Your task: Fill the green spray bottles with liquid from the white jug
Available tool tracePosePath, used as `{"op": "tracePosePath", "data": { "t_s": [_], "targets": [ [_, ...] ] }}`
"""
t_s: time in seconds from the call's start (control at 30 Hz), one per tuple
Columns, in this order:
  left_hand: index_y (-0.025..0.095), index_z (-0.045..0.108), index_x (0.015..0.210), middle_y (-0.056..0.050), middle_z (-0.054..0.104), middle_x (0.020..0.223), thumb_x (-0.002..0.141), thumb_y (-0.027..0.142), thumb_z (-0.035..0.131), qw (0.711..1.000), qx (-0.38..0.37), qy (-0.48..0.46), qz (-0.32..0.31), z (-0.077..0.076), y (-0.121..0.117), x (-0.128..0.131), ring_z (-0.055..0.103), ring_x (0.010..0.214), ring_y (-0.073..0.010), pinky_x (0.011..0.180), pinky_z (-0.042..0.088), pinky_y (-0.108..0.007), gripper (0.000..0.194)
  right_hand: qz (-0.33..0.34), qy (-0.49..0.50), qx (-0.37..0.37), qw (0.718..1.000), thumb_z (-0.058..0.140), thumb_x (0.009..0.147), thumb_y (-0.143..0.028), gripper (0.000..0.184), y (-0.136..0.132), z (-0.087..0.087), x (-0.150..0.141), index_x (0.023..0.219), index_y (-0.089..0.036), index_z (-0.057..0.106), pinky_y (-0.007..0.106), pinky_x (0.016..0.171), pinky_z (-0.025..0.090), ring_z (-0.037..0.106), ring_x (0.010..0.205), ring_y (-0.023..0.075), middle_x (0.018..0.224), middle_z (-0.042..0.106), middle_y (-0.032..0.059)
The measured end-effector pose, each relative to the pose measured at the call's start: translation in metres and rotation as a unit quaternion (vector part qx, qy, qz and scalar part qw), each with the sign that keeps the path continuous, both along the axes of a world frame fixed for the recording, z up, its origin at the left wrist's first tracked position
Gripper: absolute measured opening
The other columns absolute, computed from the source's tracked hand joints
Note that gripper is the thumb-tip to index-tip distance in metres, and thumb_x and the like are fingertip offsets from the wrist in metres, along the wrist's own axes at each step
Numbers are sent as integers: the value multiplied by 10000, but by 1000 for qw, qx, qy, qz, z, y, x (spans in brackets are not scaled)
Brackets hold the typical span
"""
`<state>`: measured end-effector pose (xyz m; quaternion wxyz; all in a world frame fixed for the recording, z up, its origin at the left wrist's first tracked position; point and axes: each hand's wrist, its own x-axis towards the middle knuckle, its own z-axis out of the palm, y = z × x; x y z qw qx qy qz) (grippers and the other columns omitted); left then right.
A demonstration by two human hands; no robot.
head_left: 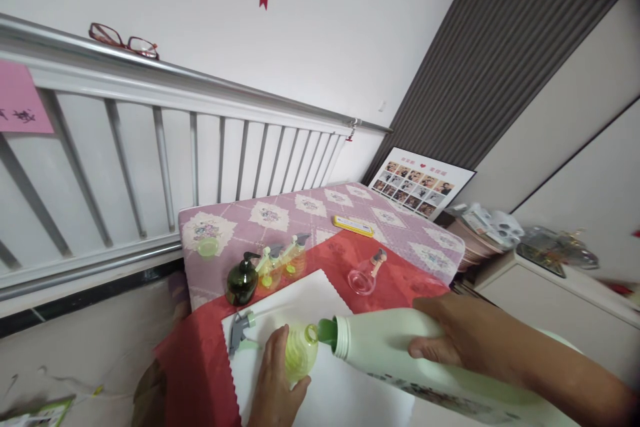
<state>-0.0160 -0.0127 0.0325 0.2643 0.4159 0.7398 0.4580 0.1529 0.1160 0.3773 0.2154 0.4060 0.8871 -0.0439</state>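
Observation:
My left hand (277,373) is wrapped round a yellow-green ribbed spray bottle (300,352), its open neck tilted towards the right. My right hand (445,330) grips a large pale green detergent bottle (380,333), tipped nearly level. The big bottle's darker green spout (327,332) points at the small bottle's mouth, very close to it; whether they touch I cannot tell. No stream of liquid is visible. A grey spray trigger head (241,330) lies on the white scalloped mat (320,300), left of my left hand.
Behind the mat stand a dark green pump bottle (243,280) and two clear yellow spray bottles (296,259). A clear pink spray bottle (365,277) rests on the red cloth (320,250). Further back lies a yellow case (353,225). A white radiator (225,153) borders the table.

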Motion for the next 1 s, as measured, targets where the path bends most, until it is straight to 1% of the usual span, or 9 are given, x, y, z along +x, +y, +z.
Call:
{"op": "tracePosePath", "data": {
  "t_s": [0.17,0.3,0.47,0.63,0.77,0.9,1.0],
  "targets": [
    [106,259,1469,-151,358,1549,687,226,564,1000,7,7,4,-1,0,0,315,1451,-247,1222,278,-378,848,-11,-8,2,1000,513,816,-576,397,-3,0,-1,859,-196,622,331,669,364,625,830,288,967,694,133],
    [120,275,1466,-147,370,1548,674,225,578,1000,8,15,9,-3,1,-1,314,1454,-255,1221,280,-383,854,-11,-2,-9,1000,510,813,-590,408,-6,4,-4,851,-199,622,317,655,355,623,808,271,955,697,118],
    [102,262,1468,-150,387,1535,665,219,590,1000,4,20,10,-5,3,0,330,1444,-257,1216,292,-369,876,-14,1,-8,1000,528,812,-545,359,-8,8,-6,849,-202,627,314,654,346,622,809,264,946,699,109],
    [123,242,1474,-142,363,1547,692,239,569,1000,5,22,5,-6,1,0,309,1455,-236,1223,274,-375,856,-10,2,-5,1000,517,813,-561,387,-7,5,-5,857,-194,628,323,665,347,618,822,277,955,695,127],
    [143,233,1476,-142,355,1556,681,233,584,1000,6,13,-1,-7,1,-1,306,1456,-251,1219,282,-398,873,-20,-4,-2,1000,531,802,-553,372,-7,5,-4,859,-200,633,325,666,351,621,827,280,961,695,122],
    [131,247,1472,-143,369,1547,680,231,579,1000,11,15,2,-8,2,-1,317,1451,-255,1221,280,-395,864,-15,-3,-5,1000,543,799,-546,361,-7,8,-5,869,-205,639,317,659,352,627,820,270,953,698,113],
    [122,247,1470,-149,361,1550,677,241,575,1000,10,10,1,-7,2,-1,314,1452,-253,1224,269,-398,867,-8,0,-8,1000,526,811,-576,390,-5,7,-3,864,-205,636,308,644,356,630,796,253,935,704,100]
  ]
}}
